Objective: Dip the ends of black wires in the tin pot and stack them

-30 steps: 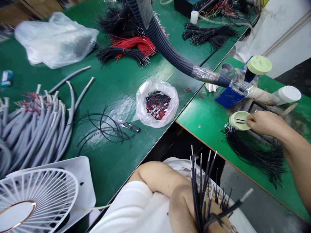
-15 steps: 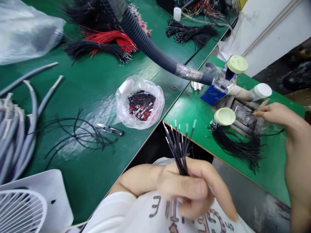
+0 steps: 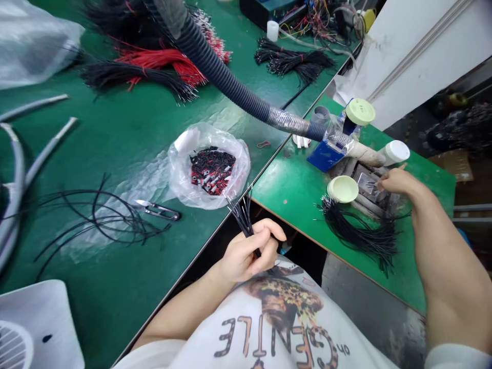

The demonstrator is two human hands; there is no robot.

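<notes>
My left hand is closed round a small bundle of black wires with stripped ends, held upright in front of my chest near the table gap. My right hand reaches to the small metal fixture on the right green table, fingers pinched on thin black wires whose ends touch the fixture. Below that hand lies a pile of black wires. A pale green round cup sits just left of the fixture.
A ribbed dark hose runs across the left table to a blue block. A plastic bag of red and black terminals, snips, loose black wires, red and black wire bundles, grey cables and a white fan lie around.
My left hand moved away from the camera and lower toward the table gap, keeping the wire bundle. My right hand shifted from the green cup to the metal fixture. The view panned left.
</notes>
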